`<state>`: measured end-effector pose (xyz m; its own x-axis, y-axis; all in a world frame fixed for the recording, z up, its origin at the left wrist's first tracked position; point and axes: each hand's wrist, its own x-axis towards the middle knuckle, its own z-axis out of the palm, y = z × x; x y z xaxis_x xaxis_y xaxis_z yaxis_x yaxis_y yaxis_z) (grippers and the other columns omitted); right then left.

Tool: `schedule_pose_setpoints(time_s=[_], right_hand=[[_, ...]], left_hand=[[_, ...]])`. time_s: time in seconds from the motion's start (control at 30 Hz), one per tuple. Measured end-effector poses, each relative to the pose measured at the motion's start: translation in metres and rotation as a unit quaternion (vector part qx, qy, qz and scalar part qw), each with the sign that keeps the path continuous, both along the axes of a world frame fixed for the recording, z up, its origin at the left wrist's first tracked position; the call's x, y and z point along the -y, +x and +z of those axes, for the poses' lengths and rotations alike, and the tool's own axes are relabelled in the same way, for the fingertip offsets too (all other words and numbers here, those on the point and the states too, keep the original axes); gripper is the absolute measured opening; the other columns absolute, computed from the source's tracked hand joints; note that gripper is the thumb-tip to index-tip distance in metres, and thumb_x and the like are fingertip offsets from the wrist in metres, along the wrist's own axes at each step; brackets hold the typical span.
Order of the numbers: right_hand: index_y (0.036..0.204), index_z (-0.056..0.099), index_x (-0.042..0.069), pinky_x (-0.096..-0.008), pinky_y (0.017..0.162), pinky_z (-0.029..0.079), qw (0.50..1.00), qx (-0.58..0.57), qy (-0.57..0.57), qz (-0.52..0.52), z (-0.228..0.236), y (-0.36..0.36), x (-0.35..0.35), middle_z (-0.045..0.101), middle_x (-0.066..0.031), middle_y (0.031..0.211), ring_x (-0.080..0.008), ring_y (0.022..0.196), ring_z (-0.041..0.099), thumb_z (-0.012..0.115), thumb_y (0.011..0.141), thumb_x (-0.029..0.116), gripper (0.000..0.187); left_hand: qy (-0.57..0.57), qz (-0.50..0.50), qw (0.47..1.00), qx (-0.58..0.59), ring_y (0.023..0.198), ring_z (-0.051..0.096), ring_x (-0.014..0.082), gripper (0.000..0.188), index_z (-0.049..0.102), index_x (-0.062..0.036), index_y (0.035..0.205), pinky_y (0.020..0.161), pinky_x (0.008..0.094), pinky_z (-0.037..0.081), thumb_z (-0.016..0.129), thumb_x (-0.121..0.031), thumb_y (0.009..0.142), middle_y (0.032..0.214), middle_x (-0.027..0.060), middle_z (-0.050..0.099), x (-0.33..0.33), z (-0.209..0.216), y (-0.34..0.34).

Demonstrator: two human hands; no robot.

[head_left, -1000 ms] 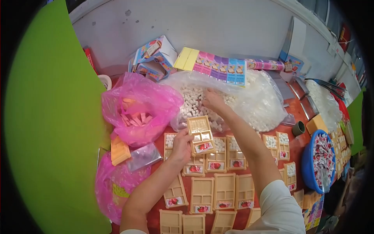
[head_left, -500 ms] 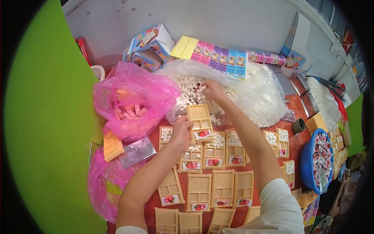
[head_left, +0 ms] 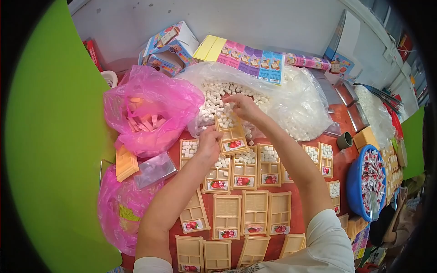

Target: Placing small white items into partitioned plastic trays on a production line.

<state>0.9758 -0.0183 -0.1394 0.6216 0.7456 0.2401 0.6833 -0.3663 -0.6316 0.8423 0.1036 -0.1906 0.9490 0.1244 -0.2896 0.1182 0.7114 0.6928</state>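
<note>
My left hand [head_left: 210, 144] grips the left edge of a small beige compartment tray [head_left: 233, 135], tilted above the table beside the heap of white cubes. White marshmallow-like cubes [head_left: 225, 121] lie in its large compartment, and a strawberry-printed sachet [head_left: 234, 144] sits at its near end. Just over the tray's far end is my right hand [head_left: 245, 108], fingers curled downward with white cubes at their tips. Behind both hands, a clear plastic bag [head_left: 291, 123] lies open around the loose heap of cubes [head_left: 211, 98]. More beige trays [head_left: 246, 169] with cubes and sachets stand in a row below.
A pink bag [head_left: 182, 98] of pink pieces lies left, near stacked orange-beige trays [head_left: 125, 164] and a clear plastic box [head_left: 154, 170]. Rows of trays [head_left: 226, 211] with sachets lie nearer me. At right are a blue basin [head_left: 356, 182] of sachets and a dark cup [head_left: 345, 140].
White cubes now lie in the held tray's large compartment, which was bare before. My right hand has come from the heap to the tray's far end. The view has shifted slightly.
</note>
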Motion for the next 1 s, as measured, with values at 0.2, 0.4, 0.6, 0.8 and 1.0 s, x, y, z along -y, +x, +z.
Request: schedule_pose_setpoints(time_s=[0.2, 0.4, 0.6, 0.8, 1.0], right_hand=[[0.101, 0.066, 0.007, -0.0343, 0.079, 0.048, 0.997, -0.078, 0.005, -0.019, -0.004, -0.007, -0.002, 0.065, -0.0164, 0.094, -0.0300, 0.089, 0.062, 0.055, 0.072, -0.001, 0.032], [0.102, 0.064, 0.006, -0.0347, 0.085, 0.047, 0.944, 0.285, -0.013, -0.165, 0.005, -0.016, 0.005, 0.060, -0.0141, 0.108, -0.0273, 0.099, 0.058, 0.060, 0.080, 0.009, 0.023], [0.094, 0.066, 0.006, -0.0393, 0.082, 0.048, 0.986, 0.147, 0.038, 0.061, 0.019, -0.061, 0.017, 0.061, -0.0136, 0.103, -0.0303, 0.094, 0.060, 0.062, 0.078, 0.015, 0.019], [0.102, 0.064, 0.007, -0.0335, 0.085, 0.046, 0.997, 0.035, 0.035, 0.058, 0.029, -0.107, 0.066, 0.060, -0.0115, 0.110, -0.0248, 0.102, 0.057, 0.059, 0.082, 0.013, 0.022], [0.110, 0.060, 0.002, -0.0258, 0.076, 0.045, 0.983, -0.102, 0.069, -0.135, 0.032, -0.165, 0.136, 0.060, -0.0077, 0.094, -0.0144, 0.086, 0.056, 0.059, 0.085, 0.015, 0.028]], left_hand=[[-0.021, 0.009, 1.000, -0.015, 0.102, 0.057, 0.0265, 0.037, 0.048, 0.0078, 0.114, 0.093, 0.0373, 0.046, 0.040, 0.009, 0.077, 0.108, 0.0186, 0.057, -0.002, 0.007, -0.003], [-0.024, 0.011, 1.000, -0.004, 0.100, 0.058, 0.0257, 0.036, 0.050, 0.0068, 0.112, 0.092, 0.0374, 0.047, 0.040, 0.009, 0.077, 0.108, 0.0176, 0.057, -0.001, 0.008, -0.011], [0.012, -0.027, 1.000, 0.009, 0.100, 0.058, 0.0227, 0.038, 0.049, 0.0054, 0.114, 0.091, 0.0350, 0.048, 0.040, 0.010, 0.077, 0.108, 0.0152, 0.057, 0.016, 0.031, -0.050], [-0.044, -0.035, 0.998, 0.016, 0.100, 0.058, 0.0209, 0.041, 0.047, 0.0050, 0.117, 0.090, 0.0329, 0.048, 0.040, 0.012, 0.077, 0.110, 0.0143, 0.056, 0.040, 0.046, -0.094], [-0.043, -0.071, 0.997, 0.005, 0.099, 0.059, 0.0215, 0.035, 0.047, 0.0069, 0.113, 0.090, 0.0325, 0.048, 0.041, 0.011, 0.078, 0.108, 0.0159, 0.057, 0.080, 0.040, -0.133]])
